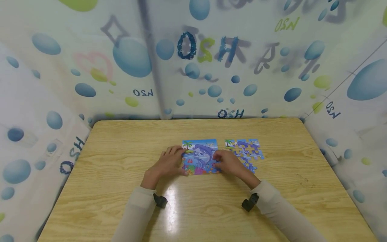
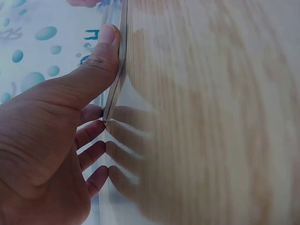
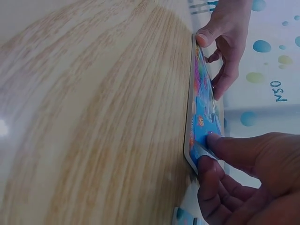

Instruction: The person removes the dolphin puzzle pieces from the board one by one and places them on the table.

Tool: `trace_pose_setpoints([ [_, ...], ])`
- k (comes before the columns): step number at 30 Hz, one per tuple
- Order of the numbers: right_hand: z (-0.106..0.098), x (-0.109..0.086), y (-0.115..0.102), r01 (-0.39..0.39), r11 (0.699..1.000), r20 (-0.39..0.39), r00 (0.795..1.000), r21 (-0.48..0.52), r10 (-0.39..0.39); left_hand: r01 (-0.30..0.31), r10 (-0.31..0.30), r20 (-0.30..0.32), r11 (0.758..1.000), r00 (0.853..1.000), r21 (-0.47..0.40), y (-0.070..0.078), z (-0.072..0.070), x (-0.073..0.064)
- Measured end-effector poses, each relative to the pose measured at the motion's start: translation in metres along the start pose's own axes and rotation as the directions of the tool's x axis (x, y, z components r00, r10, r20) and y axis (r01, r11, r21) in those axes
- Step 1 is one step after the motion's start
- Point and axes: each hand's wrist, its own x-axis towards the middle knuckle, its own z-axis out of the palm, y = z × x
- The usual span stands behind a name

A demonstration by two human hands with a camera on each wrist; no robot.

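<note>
A jigsaw puzzle board point(image 1: 199, 156) with a dolphin picture lies flat on the table. My left hand point(image 1: 169, 164) steadies its left side, the thumb against the near left corner and the fingers spread along the edge. In the left wrist view, the thumb point(image 2: 101, 56) lies straight along the board's edge. At the near right corner, my right hand point(image 1: 228, 163) pinches a blue puzzle piece point(image 3: 202, 149) between thumb and index finger. The piece sits tilted over the board; the fingers partly hide it.
Loose puzzle pieces point(image 1: 246, 151) with the same dolphin picture lie close together right of the board, partly behind the right hand. The wooden table point(image 1: 105, 174) meets a patterned curtain point(image 1: 127, 101) at its far edge.
</note>
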Motion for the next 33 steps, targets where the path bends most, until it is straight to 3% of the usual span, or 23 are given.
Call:
trace_pose_setpoints([
  [9,-0.004,-0.003,0.005,-0.021,0.991,0.023,1.0,0.135,0.018,-0.001,0.001,0.0,1.0,1.0,-0.003,0.0,-0.001,0.0],
  [20,-0.003,-0.006,0.009,-0.05,0.948,0.021,0.999,0.314,0.045,0.005,-0.005,0.011,1.0,1.0,-0.016,0.001,-0.001,-0.001],
  [28,-0.011,-0.013,0.019,-0.078,0.937,-0.007,0.996,0.341,0.085,0.003,-0.003,0.016,1.0,1.0,-0.028,0.001,-0.001,-0.002],
  [33,-0.019,-0.017,0.027,-0.141,0.914,0.023,0.989,0.381,0.143,0.005,-0.005,0.011,1.0,1.0,-0.016,0.002,-0.002,-0.001],
])
